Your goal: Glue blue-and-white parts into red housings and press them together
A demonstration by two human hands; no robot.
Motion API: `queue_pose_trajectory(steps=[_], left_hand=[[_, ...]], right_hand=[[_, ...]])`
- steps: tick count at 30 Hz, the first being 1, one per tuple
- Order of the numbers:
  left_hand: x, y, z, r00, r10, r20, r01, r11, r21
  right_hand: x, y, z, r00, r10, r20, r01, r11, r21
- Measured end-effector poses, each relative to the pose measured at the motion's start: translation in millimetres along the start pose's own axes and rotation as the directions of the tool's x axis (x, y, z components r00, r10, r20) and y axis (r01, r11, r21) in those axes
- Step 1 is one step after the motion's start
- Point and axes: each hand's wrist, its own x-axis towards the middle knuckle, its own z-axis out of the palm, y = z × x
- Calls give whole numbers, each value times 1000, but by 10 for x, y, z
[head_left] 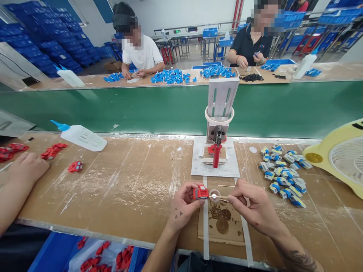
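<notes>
My left hand [185, 204] pinches a small red toy car body [200, 192] between thumb and fingers. Just right of it, my right hand [252, 202] grips a thin cotton swab [222, 197]; its tip is over or in a small clear round dish [214, 195]. A second thin stick [225, 185] lies behind the dish. Under my hands is a taped-down cardboard piece [227, 238] with dark wet-looking stains. Behind them stands a toggle clamp press with a red handle [217, 155] on a white base plate [200, 168], with a red part beneath it.
Several blue, white and yellow pieces [283, 175] lie at right beside a yellow fan [337, 155]. At left are a white glue bottle [82, 138], red parts [53, 150] and another person's hand [30, 166]. A blue bin [48, 253] of red parts sits below the table edge. Two people work across the green conveyor [127, 109].
</notes>
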Motion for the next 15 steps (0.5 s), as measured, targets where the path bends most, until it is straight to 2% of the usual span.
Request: queue_pose_trajectory(steps=[6,15], left_hand=[[-42,-34,119,999,-19,42,21,998,-67],[-56,-30,145,999,-4,47,6,998,-59]], right_hand=[[40,-55,79,999,17,-52,-14,998,54],[29,-31,101,990,-64,-125,62,998,-20]])
